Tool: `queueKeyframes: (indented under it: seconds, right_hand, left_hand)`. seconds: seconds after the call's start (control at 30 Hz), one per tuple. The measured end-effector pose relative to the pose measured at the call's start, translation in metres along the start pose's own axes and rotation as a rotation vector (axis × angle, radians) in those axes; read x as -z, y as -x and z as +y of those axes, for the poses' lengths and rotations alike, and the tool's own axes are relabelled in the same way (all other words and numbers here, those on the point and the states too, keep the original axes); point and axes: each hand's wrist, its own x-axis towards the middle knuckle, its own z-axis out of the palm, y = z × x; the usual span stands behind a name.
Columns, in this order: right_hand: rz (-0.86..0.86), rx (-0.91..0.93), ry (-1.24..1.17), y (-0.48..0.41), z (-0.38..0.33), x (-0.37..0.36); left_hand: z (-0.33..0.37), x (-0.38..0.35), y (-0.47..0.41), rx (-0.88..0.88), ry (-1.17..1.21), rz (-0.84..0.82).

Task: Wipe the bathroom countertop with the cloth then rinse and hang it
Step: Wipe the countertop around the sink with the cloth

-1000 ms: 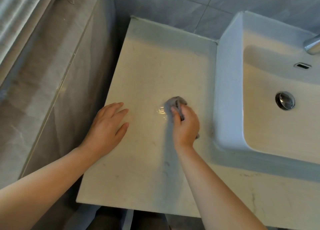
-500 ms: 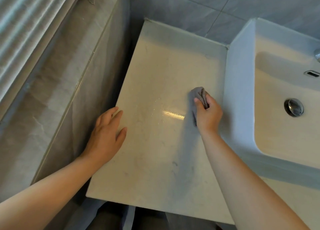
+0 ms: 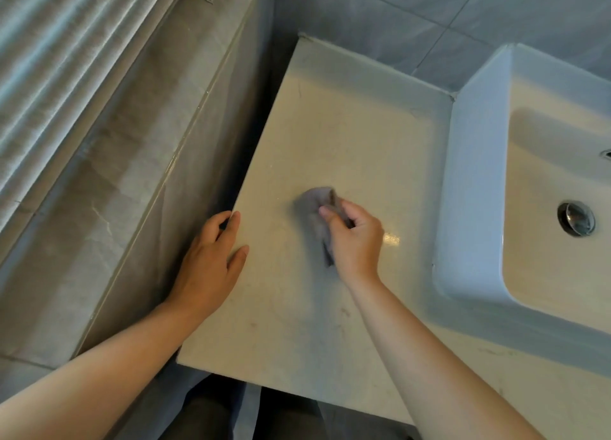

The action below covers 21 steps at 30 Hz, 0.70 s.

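Pale countertop [image 3: 330, 135] beside a white basin [image 3: 476, 175], with faint marks near its front. The right hand [image 3: 357, 241] clutches the bunched grey cloth [image 3: 314, 204] mid-counter. The left hand [image 3: 208, 264] rests loose-fingered at the left edge, perhaps hooking it. A flatter cloth would likely cover more per stroke.

Grey cloth [image 3: 314, 208]; cream countertop [image 3: 347, 135]; white sink [image 3: 476, 175]; grey wall tiles [image 3: 380, 16].

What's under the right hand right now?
A bunched grey cloth, gripped by the right hand and resting on the countertop. The palm covers part of the cloth and the surface beneath it.
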Motion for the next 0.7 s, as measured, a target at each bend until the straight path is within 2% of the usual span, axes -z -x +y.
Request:
queueKeyframes:
  seconds: [0.1, 0.17, 0.3, 0.43, 0.53, 0.63, 0.7]
  right_hand:
    - [0.137, 0.08, 0.009, -0.044, -0.01, 0.019]
    - [0.153, 0.095, 0.079, -0.075, -0.007, 0.02]
    - [0.068, 0.15, 0.246, -0.092, 0.004, -0.003]
    - [-0.059, 0.201, 0.247, -0.051, 0.008, -0.031]
    - [-0.208, 0.258, 0.214, -0.015, 0.008, -0.043]
    - [-0.334, 0.118, 0.067, -0.007, -0.004, -0.036]
    - [-0.296, 0.096, 0.006, -0.023, -0.013, -0.024]
  left_hand:
    - [-0.001, -0.005, -0.001, 0.004, -0.03, 0.019]
    - [-0.001, -0.006, -0.001, 0.011, -0.047, 0.025]
    - [0.002, -0.008, 0.001, 0.033, -0.036, 0.053]
    - [0.004, -0.009, 0.002, 0.078, 0.016, 0.068]
    - [0.008, -0.009, 0.009, 0.19, 0.085, 0.086]
    - [0.009, -0.007, 0.021, 0.326, 0.142, 0.1]
    - [0.007, -0.009, 0.029, 0.357, 0.124, 0.092]
